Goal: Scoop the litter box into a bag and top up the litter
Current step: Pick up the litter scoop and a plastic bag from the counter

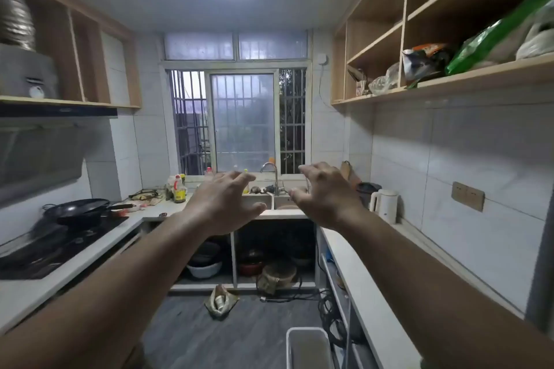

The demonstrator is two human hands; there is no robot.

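Kitchen: two empty hands (227, 204) outstretched

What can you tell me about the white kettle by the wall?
The white kettle stands upright on the right-hand counter, close to the tiled wall and just past the sink. It looks like smooth plastic, tall and rounded, with a handle on its left side and its lid shut. A dark container sits right behind it. No hand touches it.

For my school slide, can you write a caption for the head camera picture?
Two empty hands, left hand and right hand, held open before a kitchen sink.
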